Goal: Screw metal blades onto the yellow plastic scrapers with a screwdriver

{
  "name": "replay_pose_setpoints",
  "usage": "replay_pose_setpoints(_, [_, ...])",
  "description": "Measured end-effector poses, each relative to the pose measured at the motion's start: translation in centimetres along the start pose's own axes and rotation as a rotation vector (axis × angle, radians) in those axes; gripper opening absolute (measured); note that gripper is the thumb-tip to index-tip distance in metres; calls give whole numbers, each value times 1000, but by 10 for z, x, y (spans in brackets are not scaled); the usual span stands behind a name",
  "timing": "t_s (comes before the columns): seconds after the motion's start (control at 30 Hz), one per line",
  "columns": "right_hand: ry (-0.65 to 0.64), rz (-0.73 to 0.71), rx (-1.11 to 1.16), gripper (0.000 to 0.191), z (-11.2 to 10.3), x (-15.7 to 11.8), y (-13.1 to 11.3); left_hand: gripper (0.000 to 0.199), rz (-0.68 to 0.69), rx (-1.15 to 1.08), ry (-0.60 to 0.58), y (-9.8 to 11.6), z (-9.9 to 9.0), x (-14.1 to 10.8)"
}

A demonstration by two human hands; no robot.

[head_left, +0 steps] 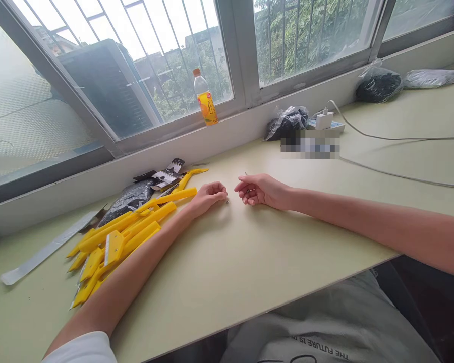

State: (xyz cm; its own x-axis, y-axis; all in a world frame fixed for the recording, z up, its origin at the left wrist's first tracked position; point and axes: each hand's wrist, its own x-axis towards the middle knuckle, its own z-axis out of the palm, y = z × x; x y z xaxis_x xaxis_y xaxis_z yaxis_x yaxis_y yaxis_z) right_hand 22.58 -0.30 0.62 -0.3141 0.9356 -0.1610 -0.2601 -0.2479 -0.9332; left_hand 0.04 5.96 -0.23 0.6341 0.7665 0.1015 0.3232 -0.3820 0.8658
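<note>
Near the middle of the pale table (pixel 219 267), my left hand (pixel 211 196) has its thumb and forefinger pinched, with a tiny metallic piece (pixel 227 201) at the fingertips. My right hand (pixel 263 190) faces it a short gap away, fingers curled round a thin metal item (pixel 245 174) whose tip shows above the forefinger; the rest is mostly hidden. Beside my left forearm lies a pile of yellow scraper-like tools (pixel 113 247) with long handles.
Black plastic packaging (pixel 130 199) lies behind the tools, with a clear strip (pixel 49 249) to their left. An orange drink bottle (pixel 206 101) stands on the window ledge. Black bagged items (pixel 287 123), a white charger (pixel 324 120) and cables are at the back right.
</note>
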Motion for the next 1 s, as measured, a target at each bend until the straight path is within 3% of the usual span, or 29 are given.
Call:
replay_pose_setpoints(0.23, [41, 17, 65, 22, 3, -3, -3, 25, 0, -29, 97, -1, 2, -1])
replay_pose_setpoints(0.43, [15, 54, 72, 26, 8, -5, 0, 26, 235, 76, 312, 5, 17, -8])
replay_pose_setpoints(0.7, [-165, 25, 24, 32, 7, -5, 5, 14, 422, 450, 272, 18, 37, -13])
replay_pose_setpoints(0.9, [-177, 16, 40, 29, 4, -2, 7, 11, 476, 439, 216, 20, 36, -12])
replay_pose_setpoints(1.0, [-126, 47, 76, 30, 6, -3, 5, 16, 478, 379, 262, 18, 33, -12])
